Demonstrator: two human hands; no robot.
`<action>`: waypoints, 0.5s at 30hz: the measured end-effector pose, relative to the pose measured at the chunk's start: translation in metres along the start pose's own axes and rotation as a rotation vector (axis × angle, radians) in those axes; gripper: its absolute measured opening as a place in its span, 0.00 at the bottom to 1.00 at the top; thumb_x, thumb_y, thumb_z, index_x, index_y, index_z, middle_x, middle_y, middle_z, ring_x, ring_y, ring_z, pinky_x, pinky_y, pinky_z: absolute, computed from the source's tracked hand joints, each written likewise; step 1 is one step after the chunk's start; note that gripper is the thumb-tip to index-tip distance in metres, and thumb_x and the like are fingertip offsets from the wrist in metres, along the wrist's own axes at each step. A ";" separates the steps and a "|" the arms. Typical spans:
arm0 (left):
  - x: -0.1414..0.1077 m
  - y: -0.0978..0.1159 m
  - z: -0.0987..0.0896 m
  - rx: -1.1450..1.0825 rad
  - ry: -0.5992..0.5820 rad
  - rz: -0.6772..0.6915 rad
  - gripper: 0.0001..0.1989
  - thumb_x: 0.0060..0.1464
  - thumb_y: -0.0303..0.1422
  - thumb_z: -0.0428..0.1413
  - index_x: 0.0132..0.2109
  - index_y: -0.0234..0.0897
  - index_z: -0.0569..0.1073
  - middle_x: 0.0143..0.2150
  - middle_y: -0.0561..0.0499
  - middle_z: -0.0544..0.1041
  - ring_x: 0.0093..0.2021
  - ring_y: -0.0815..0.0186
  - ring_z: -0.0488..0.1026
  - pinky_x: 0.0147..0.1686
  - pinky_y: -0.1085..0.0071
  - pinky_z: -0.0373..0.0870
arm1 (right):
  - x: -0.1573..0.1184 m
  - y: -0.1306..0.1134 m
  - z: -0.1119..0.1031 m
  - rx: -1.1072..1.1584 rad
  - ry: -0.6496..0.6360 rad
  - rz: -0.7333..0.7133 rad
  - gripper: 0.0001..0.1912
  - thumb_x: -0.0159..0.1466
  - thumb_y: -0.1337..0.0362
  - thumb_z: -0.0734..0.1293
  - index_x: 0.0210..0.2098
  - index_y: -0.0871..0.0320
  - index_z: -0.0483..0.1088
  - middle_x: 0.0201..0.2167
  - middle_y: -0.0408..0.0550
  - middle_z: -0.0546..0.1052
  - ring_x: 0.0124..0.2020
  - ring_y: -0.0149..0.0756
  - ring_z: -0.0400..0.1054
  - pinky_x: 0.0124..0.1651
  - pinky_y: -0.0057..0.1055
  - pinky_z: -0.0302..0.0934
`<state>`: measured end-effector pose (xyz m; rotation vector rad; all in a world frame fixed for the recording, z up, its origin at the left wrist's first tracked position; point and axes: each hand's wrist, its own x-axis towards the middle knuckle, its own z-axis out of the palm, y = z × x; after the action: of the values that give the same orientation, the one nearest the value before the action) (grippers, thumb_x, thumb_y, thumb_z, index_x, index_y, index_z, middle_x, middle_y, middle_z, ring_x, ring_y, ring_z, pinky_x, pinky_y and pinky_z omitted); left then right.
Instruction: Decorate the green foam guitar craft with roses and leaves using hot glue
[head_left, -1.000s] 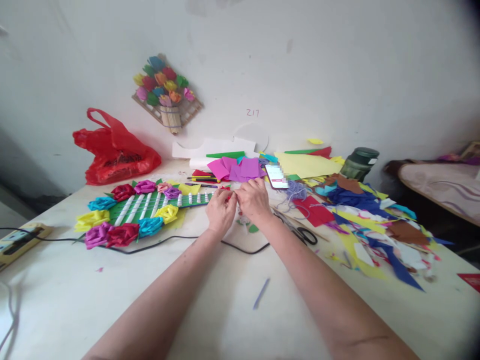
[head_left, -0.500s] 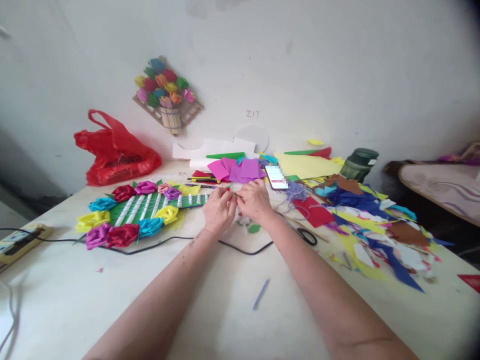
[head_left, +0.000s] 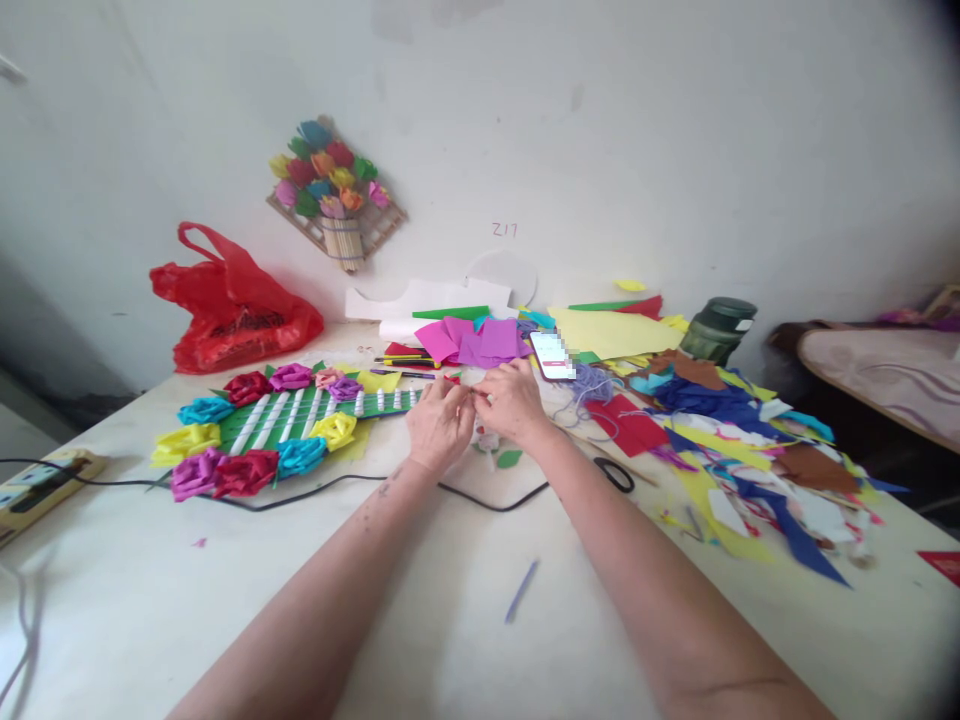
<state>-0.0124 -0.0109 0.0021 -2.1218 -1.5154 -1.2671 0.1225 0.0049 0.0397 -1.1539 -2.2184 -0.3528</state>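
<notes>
My left hand [head_left: 441,420] and my right hand [head_left: 511,402] meet at the middle of the table, fingertips pinched close together. What they hold between them is small and mostly hidden; I cannot make it out. Left of my hands lies a green guitar-shaped paper piece [head_left: 285,418] with white strips across it, its wide end ringed by paper roses in red, purple, yellow and blue. Its narrow neck runs up to my left hand. A green paper leaf [head_left: 509,458] and a small white piece [head_left: 489,440] lie just below my right hand.
A black cable [head_left: 300,488] crosses the table towards a power strip [head_left: 45,490]. A phone [head_left: 553,357], purple yarn [head_left: 591,383], scissors [head_left: 615,475] and paper scraps [head_left: 787,520] lie to the right. At the back are a red bag [head_left: 236,300] and a dark green jar [head_left: 720,330].
Both hands stay in almost the same place, with only slight finger movement. Nothing else on the table has visibly moved.
</notes>
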 end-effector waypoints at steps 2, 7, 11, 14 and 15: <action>0.000 0.000 0.000 0.008 -0.006 -0.001 0.12 0.55 0.36 0.47 0.37 0.41 0.74 0.37 0.47 0.72 0.39 0.62 0.67 0.38 0.69 0.59 | 0.000 0.000 0.000 -0.013 -0.004 -0.001 0.11 0.56 0.67 0.61 0.23 0.58 0.73 0.26 0.47 0.75 0.32 0.35 0.62 0.46 0.37 0.46; 0.000 0.003 -0.001 0.011 -0.029 0.004 0.12 0.54 0.34 0.47 0.37 0.41 0.75 0.37 0.46 0.72 0.40 0.61 0.67 0.37 0.69 0.59 | 0.000 -0.001 0.001 -0.024 0.012 0.009 0.11 0.56 0.68 0.61 0.23 0.58 0.73 0.26 0.47 0.74 0.31 0.34 0.61 0.45 0.36 0.46; 0.002 0.004 -0.003 -0.122 -0.016 -0.075 0.10 0.53 0.35 0.49 0.35 0.40 0.74 0.34 0.48 0.73 0.38 0.63 0.67 0.38 0.70 0.59 | -0.001 0.001 0.001 -0.027 0.092 0.053 0.11 0.57 0.67 0.61 0.23 0.57 0.73 0.26 0.47 0.74 0.33 0.35 0.61 0.46 0.37 0.45; 0.007 -0.004 -0.002 -0.363 0.109 -0.404 0.10 0.52 0.37 0.49 0.30 0.39 0.72 0.29 0.50 0.72 0.33 0.65 0.67 0.36 0.71 0.61 | 0.000 0.005 0.002 0.004 0.135 0.131 0.11 0.57 0.67 0.61 0.26 0.57 0.75 0.27 0.47 0.74 0.34 0.35 0.62 0.46 0.37 0.46; 0.010 -0.009 -0.001 -0.464 0.184 -0.559 0.10 0.51 0.37 0.48 0.30 0.38 0.72 0.29 0.51 0.71 0.32 0.66 0.67 0.35 0.71 0.62 | 0.000 0.007 0.002 0.023 0.138 0.161 0.11 0.58 0.66 0.61 0.27 0.56 0.75 0.27 0.47 0.74 0.34 0.35 0.63 0.46 0.36 0.46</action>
<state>-0.0193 -0.0013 0.0073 -1.7863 -1.9538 -2.1173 0.1271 0.0099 0.0378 -1.2472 -1.9913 -0.3288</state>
